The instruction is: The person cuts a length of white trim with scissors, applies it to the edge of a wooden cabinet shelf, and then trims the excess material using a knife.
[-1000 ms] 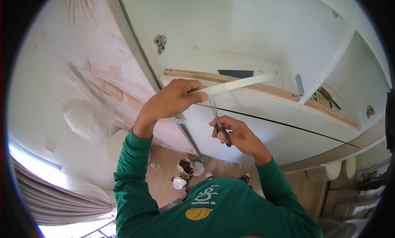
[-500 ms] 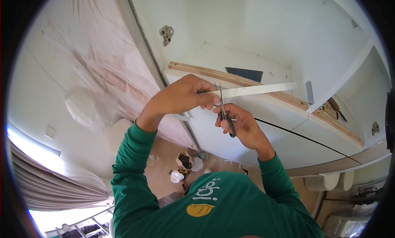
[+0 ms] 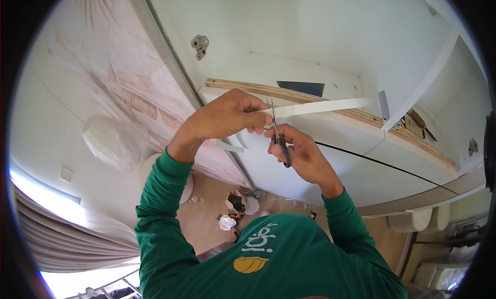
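- I see left hand (image 3: 225, 115) fingers pinched tight on white strip (image 3: 325, 106), which juts right across wood edge (image 3: 248, 88).
- Right hand (image 3: 305, 152): fingers curled round scissors (image 3: 276, 136), blades slightly apart, at strip.
- Left compartment (image 3: 294, 30): dark plate (image 3: 302, 88) inside.
- Right compartment (image 3: 465, 87): tools (image 3: 421, 124).

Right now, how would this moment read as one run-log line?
left hand: pinching white strip; right hand: holding black-handled scissors; blades: at strip; ahead: open cabinet
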Action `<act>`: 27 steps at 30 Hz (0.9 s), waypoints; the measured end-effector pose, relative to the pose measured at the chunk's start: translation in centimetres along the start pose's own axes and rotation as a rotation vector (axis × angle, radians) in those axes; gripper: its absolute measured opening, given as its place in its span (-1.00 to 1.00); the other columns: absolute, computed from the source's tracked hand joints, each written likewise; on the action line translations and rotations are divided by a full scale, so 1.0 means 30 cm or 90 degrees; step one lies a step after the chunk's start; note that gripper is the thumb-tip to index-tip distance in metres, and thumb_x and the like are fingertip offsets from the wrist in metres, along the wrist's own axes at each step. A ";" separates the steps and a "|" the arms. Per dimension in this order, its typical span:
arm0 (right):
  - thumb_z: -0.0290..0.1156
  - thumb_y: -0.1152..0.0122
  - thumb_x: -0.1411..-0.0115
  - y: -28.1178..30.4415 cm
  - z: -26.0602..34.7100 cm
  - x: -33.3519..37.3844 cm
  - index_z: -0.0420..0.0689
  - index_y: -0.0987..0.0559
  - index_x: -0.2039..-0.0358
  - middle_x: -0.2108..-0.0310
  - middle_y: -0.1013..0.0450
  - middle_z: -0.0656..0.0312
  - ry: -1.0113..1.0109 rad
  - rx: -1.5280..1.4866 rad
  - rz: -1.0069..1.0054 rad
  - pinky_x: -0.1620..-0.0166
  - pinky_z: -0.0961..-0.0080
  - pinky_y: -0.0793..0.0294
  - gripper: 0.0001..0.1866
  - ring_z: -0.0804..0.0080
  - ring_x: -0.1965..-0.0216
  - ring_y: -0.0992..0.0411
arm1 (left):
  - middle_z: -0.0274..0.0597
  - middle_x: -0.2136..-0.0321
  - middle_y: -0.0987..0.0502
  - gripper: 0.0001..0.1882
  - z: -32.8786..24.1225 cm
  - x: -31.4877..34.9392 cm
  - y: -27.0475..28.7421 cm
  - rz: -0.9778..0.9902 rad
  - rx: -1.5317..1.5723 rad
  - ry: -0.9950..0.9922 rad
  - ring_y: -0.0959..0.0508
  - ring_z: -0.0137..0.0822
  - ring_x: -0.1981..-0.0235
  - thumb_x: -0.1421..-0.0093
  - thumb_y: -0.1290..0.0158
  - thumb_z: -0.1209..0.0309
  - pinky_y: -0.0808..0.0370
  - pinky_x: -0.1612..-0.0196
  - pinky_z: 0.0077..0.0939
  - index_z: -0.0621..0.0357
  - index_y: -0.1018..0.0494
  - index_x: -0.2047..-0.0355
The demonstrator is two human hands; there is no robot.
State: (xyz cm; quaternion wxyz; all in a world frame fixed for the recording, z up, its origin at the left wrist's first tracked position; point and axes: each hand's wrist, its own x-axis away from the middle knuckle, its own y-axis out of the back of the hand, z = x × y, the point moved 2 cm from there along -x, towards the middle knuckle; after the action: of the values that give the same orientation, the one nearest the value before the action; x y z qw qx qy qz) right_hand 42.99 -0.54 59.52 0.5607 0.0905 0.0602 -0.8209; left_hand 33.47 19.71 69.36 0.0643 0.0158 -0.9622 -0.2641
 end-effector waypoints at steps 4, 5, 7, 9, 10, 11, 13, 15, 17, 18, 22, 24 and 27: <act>-0.29 -0.36 -0.50 0.002 0.006 0.006 -0.16 -0.59 -0.13 0.32 -0.40 0.38 -0.009 0.010 -0.008 0.36 0.62 -0.34 -0.69 0.68 0.33 -0.30 | -0.42 0.46 -0.64 -0.68 -0.009 -0.001 -0.007 0.004 0.014 -0.006 -0.50 -0.62 0.42 -0.45 -0.26 0.17 -0.37 0.36 -0.61 0.20 -0.73 0.28; -0.27 -0.35 -0.51 0.003 0.004 0.008 -0.16 -0.59 -0.13 0.32 -0.39 0.38 -0.001 0.014 -0.009 0.37 0.62 -0.33 -0.69 0.68 0.34 -0.29 | -0.42 0.46 -0.64 -0.68 -0.011 -0.002 -0.008 0.003 0.012 -0.007 -0.50 -0.62 0.43 -0.45 -0.26 0.17 -0.37 0.36 -0.61 0.19 -0.73 0.29; -0.25 -0.35 -0.51 0.005 -0.005 0.009 -0.16 -0.58 -0.11 0.33 -0.39 0.38 0.014 0.021 -0.010 0.39 0.61 -0.31 -0.68 0.67 0.38 -0.27 | -0.42 0.47 -0.64 -0.67 -0.014 -0.004 -0.013 0.003 0.014 -0.011 -0.49 -0.62 0.43 -0.45 -0.26 0.17 -0.36 0.37 -0.61 0.19 -0.73 0.29; -0.22 -0.35 -0.52 0.009 -0.013 0.012 -0.16 -0.57 -0.10 0.34 -0.39 0.38 0.009 0.030 -0.012 0.41 0.60 -0.29 -0.67 0.67 0.41 -0.24 | -0.42 0.47 -0.64 -0.67 -0.017 -0.007 -0.017 0.003 0.019 -0.015 -0.49 -0.62 0.44 -0.45 -0.26 0.16 -0.35 0.37 -0.61 0.18 -0.72 0.31; -0.20 -0.35 -0.52 0.010 -0.016 0.014 -0.16 -0.57 -0.10 0.35 -0.38 0.38 0.005 0.033 -0.012 0.42 0.60 -0.28 -0.67 0.67 0.43 -0.23 | -0.42 0.48 -0.63 -0.67 -0.018 -0.009 -0.019 0.001 0.015 -0.013 -0.48 -0.62 0.44 -0.45 -0.26 0.16 -0.34 0.38 -0.61 0.18 -0.72 0.31; -0.20 -0.34 -0.52 0.012 -0.016 0.015 -0.16 -0.56 -0.10 0.35 -0.39 0.38 0.008 0.042 -0.014 0.42 0.60 -0.28 -0.67 0.67 0.44 -0.23 | -0.42 0.48 -0.63 -0.67 -0.020 -0.011 -0.021 0.000 0.011 -0.011 -0.47 -0.62 0.45 -0.45 -0.26 0.16 -0.34 0.38 -0.61 0.18 -0.72 0.32; -0.19 -0.34 -0.53 0.016 -0.017 0.016 -0.17 -0.56 -0.09 0.35 -0.39 0.38 0.011 0.059 -0.018 0.43 0.59 -0.27 -0.66 0.67 0.46 -0.21 | -0.43 0.49 -0.63 -0.66 -0.021 -0.016 -0.023 -0.001 0.009 -0.008 -0.46 -0.63 0.46 -0.44 -0.27 0.16 -0.32 0.39 -0.61 0.18 -0.72 0.33; -0.19 -0.34 -0.53 0.015 -0.020 0.017 -0.17 -0.56 -0.08 0.36 -0.39 0.37 0.016 0.048 -0.022 0.44 0.59 -0.26 -0.67 0.67 0.45 -0.22 | -0.43 0.49 -0.62 -0.66 -0.020 -0.022 -0.026 0.002 0.013 -0.008 -0.44 -0.63 0.47 -0.44 -0.27 0.16 -0.31 0.40 -0.61 0.17 -0.71 0.35; -0.19 -0.34 -0.53 0.018 -0.023 0.018 -0.17 -0.56 -0.08 0.38 -0.38 0.37 0.021 0.045 -0.023 0.44 0.59 -0.26 -0.67 0.68 0.46 -0.22 | -0.43 0.50 -0.62 -0.66 -0.014 -0.029 -0.028 -0.001 0.009 -0.007 -0.43 -0.63 0.48 -0.44 -0.28 0.16 -0.30 0.41 -0.61 0.17 -0.71 0.35; -0.19 -0.34 -0.53 0.022 -0.027 0.015 -0.17 -0.57 -0.07 0.39 -0.38 0.38 0.025 0.048 -0.022 0.44 0.59 -0.25 -0.67 0.68 0.46 -0.22 | -0.43 0.50 -0.62 -0.66 -0.013 -0.031 -0.029 -0.003 0.007 -0.006 -0.43 -0.64 0.48 -0.44 -0.28 0.16 -0.29 0.42 -0.61 0.17 -0.71 0.36; -0.21 -0.36 -0.51 0.026 -0.045 0.011 -0.16 -0.58 -0.05 0.45 -0.34 0.41 0.045 0.043 -0.030 0.46 0.60 -0.23 -0.70 0.69 0.49 -0.21 | -0.44 0.50 -0.61 -0.66 -0.015 -0.035 -0.029 0.000 0.013 -0.009 -0.42 -0.64 0.48 -0.44 -0.28 0.16 -0.29 0.42 -0.61 0.17 -0.71 0.36; -0.22 -0.37 -0.50 0.028 -0.048 0.012 -0.16 -0.59 -0.03 0.47 -0.32 0.43 0.038 0.052 -0.035 0.45 0.59 -0.22 -0.71 0.70 0.49 -0.20 | -0.45 0.50 -0.61 -0.66 -0.018 -0.035 -0.025 0.004 0.011 -0.010 -0.42 -0.63 0.49 -0.44 -0.27 0.15 -0.30 0.42 -0.61 0.16 -0.71 0.36; -0.25 -0.37 -0.50 0.022 -0.055 0.015 -0.15 -0.59 -0.02 0.49 -0.31 0.44 0.037 0.041 -0.046 0.44 0.59 -0.21 -0.73 0.72 0.48 -0.19 | -0.45 0.50 -0.61 -0.66 -0.021 -0.035 -0.025 0.000 0.001 0.000 -0.43 -0.63 0.48 -0.44 -0.27 0.15 -0.31 0.41 -0.61 0.16 -0.72 0.35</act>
State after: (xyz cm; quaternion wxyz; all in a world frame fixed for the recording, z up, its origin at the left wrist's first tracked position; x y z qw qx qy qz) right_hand 43.59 -0.87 57.82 0.5255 0.1302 0.0534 -0.8391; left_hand 34.58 18.80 69.38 0.0645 0.0157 -0.9623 -0.2637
